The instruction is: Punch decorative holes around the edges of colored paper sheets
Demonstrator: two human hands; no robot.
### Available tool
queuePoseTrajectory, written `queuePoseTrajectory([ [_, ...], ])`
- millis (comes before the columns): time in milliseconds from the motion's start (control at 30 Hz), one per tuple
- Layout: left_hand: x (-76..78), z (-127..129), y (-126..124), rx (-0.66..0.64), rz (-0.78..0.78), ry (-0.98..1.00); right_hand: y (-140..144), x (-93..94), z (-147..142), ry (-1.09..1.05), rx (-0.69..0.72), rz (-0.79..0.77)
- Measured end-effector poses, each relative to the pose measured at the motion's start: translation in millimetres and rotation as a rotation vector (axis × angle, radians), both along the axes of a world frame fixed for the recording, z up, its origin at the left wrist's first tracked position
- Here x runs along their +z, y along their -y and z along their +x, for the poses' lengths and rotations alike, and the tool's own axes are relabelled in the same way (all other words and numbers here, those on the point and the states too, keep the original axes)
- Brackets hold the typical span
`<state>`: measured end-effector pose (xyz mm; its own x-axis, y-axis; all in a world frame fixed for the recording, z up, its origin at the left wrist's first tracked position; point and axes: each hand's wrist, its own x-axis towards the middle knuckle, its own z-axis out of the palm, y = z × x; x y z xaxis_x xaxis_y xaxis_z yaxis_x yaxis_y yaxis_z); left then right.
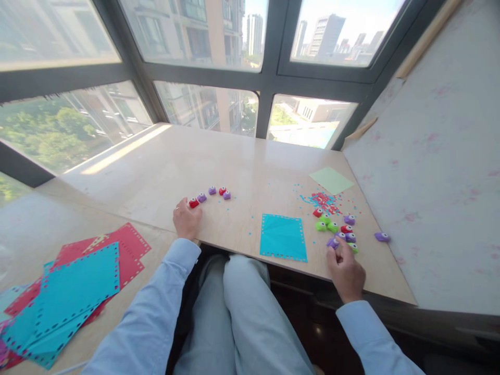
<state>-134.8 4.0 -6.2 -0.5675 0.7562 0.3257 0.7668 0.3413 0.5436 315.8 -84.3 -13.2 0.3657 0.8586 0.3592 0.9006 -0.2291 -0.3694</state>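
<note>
My left hand [187, 219] is closed round a small red craft punch [194, 202], at the left end of a short curved row of punches. Beside it in that row stand purple punches [212, 190] and another red punch [222, 191]. At the right, my right hand [347, 270] pinches a purple punch [333, 242] at the near edge of a cluster. Green punches [321, 226], red ones and more purple ones crowd this cluster, partly hidden by my fingers. Between my hands lies a blue paper square [284, 238] with holes punched along its edges.
Red and blue paper bits [324, 202] are scattered behind the cluster, by a pale green sheet [331, 180]. A lone purple punch [382, 237] sits near the wall. Punched red and blue sheets [80, 291] are piled at the left. Windows border the far side.
</note>
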Motion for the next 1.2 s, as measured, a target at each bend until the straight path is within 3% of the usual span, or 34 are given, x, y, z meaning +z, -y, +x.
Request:
queuePoseTrajectory([
  [267, 0.8, 1, 0, 0.014, 0.009, 0.040, 3, -1.5, 0, -0.018, 0.031, 0.066],
  [367, 2.8, 22, 15, -0.045, 0.030, 0.014, 3, -2.8, 0, -0.037, 0.027, 0.090],
  [633, 12.6, 116, 57, -0.456, 0.077, -0.163, 3, -2.1, -1, -0.052, 0.045, 0.094],
  [733, 13.2, 136, 63, -0.500, 0.054, -0.173, 3, -2.3, 0, -0.062, 0.048, 0.110],
  [867, 6.1, 133, 65, -0.448, 0.117, -0.017, 5, -1.9, 1, -0.165, 0.083, 0.156],
  [1000, -0.7, 115, 59, -0.330, 0.115, 0.110, 11, 7.2, -19, -0.338, 0.303, 0.179],
  [1100, 0.1, 108, 50, -0.213, 0.042, 0.022, 10, 22.5, -56, -0.402, 0.608, 0.117],
  [1200, 4.8, 109, 40, -0.110, -0.049, -0.088, -3, 39.9, -100, -0.384, 0.786, -0.025],
])
